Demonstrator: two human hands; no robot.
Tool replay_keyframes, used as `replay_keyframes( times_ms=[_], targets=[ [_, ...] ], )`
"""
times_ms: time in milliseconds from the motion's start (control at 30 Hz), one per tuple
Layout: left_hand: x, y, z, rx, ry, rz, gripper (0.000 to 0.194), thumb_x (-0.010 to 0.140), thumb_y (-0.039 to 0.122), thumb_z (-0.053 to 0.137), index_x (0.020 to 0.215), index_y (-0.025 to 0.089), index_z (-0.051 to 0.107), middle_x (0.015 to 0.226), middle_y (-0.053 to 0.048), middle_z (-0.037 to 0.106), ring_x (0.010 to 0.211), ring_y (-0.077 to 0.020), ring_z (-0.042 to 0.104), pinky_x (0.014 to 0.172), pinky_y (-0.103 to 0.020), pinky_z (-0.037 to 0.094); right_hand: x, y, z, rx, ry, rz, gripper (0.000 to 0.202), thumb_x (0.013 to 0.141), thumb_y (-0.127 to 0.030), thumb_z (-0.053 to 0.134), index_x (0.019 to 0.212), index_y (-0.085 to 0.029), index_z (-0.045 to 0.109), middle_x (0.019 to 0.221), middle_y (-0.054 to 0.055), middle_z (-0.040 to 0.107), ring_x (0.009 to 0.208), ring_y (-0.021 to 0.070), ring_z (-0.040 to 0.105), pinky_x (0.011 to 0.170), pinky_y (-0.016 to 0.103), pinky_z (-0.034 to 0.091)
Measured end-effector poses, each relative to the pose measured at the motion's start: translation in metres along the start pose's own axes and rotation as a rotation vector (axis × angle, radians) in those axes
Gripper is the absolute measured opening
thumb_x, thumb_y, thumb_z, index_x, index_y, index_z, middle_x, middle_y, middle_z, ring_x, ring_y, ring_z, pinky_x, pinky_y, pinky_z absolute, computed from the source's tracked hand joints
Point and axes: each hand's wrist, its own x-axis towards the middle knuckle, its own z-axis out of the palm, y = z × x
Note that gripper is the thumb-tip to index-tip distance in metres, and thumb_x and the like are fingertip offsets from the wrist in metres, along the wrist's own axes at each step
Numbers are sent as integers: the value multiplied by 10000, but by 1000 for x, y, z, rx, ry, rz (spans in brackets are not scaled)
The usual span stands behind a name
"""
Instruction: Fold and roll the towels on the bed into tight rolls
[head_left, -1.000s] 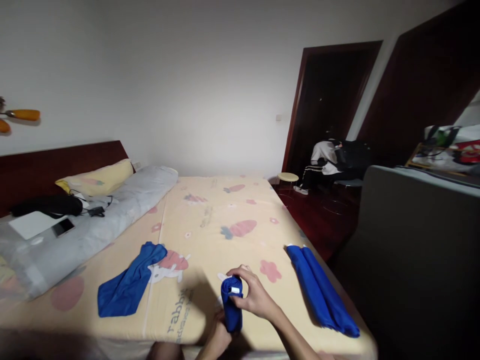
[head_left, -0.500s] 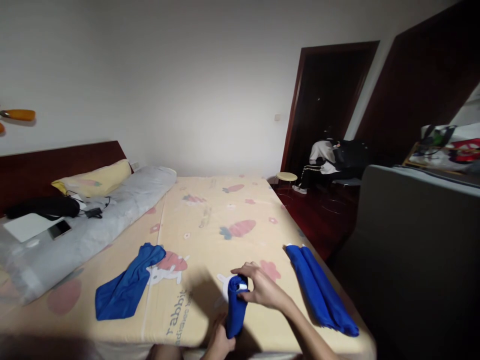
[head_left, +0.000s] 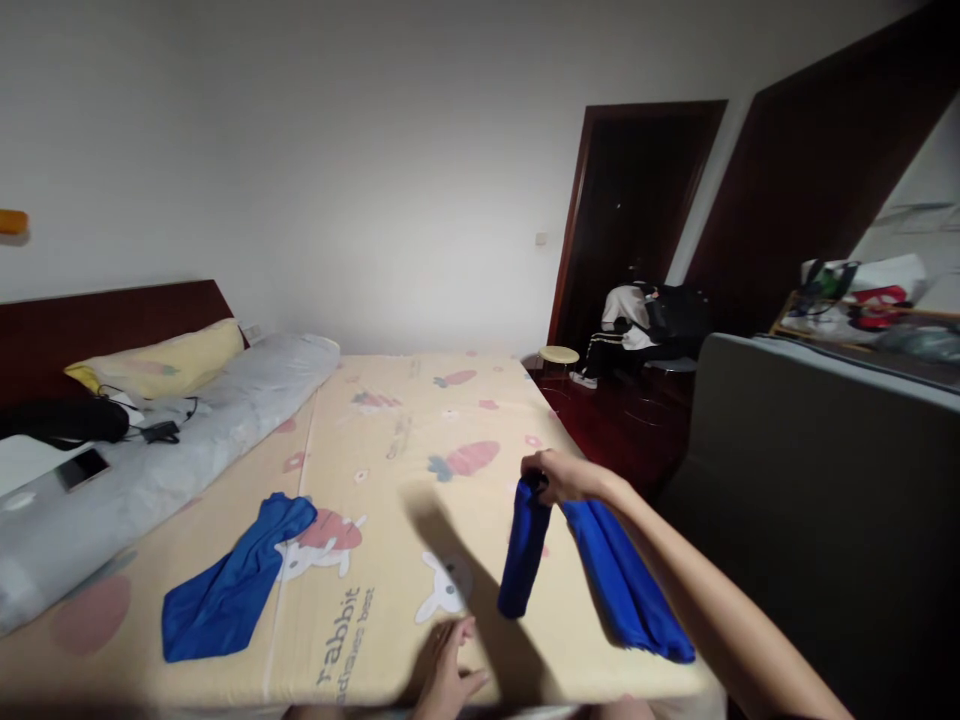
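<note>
My right hand (head_left: 559, 476) grips the top end of a rolled blue cloth (head_left: 523, 560), which hangs steeply tilted over the bed. Its lower end is close to the sheet, and I cannot tell whether it touches. Low in the view, my left hand (head_left: 450, 672) is off the roll, with thumb and fingers apart and nothing in them. To the right lie long blue cloth rolls (head_left: 630, 585), side by side and partly covered by my right forearm. A crumpled, folded blue cloth (head_left: 236, 585) rests on the left part of the bed.
The patterned bed sheet (head_left: 397, 530) spreads beneath everything. A grey bundle (head_left: 225, 420) along the left carries a phone (head_left: 83, 468) and cables. A dark panel (head_left: 810, 520) stands to the right of the bed. Beyond it sits a person (head_left: 626, 315) near a round stool (head_left: 559, 355).
My right hand has carried the rolled cloth up and to the right, towards the other rolls. My left hand has let go of its lower end. The view has turned slightly right.
</note>
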Motion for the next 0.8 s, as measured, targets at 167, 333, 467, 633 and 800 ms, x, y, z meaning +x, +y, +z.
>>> replay_keyframes(
  times_ms=[167, 333, 467, 633, 800],
  targets=[
    [-7, -17, -3, -9, 58, 23, 631, 675, 252, 532, 1299, 343, 520, 1157, -52, 665, 1082, -260, 599, 976, -425, 519, -3, 56, -47, -183, 166, 103, 185, 666, -192, 647, 849, -187, 678, 732, 5, 655, 671, 137, 567, 626, 242, 375],
    [-6, -29, 5, -92, 129, 21, 577, 698, 210, 498, 1266, 293, 557, 1076, -55, 677, 1039, -226, 605, 942, -367, 534, -59, 88, -26, -369, 366, 218, 290, 779, -159, 530, 1050, -138, 632, 1029, 138, 657, 980, 261, 544, 843, 385, 377],
    [-6, -31, 8, -169, 135, 34, 549, 699, 204, 499, 1235, 296, 573, 1056, -49, 671, 1029, -218, 606, 932, -349, 529, -145, 113, 86, -550, 468, 291, 341, 821, -160, 452, 1125, -184, 604, 1167, 140, 630, 1090, 282, 531, 910, 420, 388],
    [-6, -31, 8, -179, 121, -20, 521, 723, 229, 524, 1236, 309, 570, 1076, -51, 660, 1046, -214, 603, 892, -320, 530, -237, 123, 234, -470, 506, 534, 346, 773, -168, 440, 1033, -270, 644, 1061, 111, 675, 998, 292, 607, 840, 438, 447],
    [-6, -31, 7, -188, 117, -13, 500, 729, 211, 536, 1223, 289, 568, 1062, -51, 659, 1028, -199, 604, 910, -307, 515, -262, 109, 272, -468, 591, 679, 334, 781, -236, 438, 1040, -255, 648, 1115, 143, 666, 1026, 324, 606, 844, 479, 434]
  ],
)
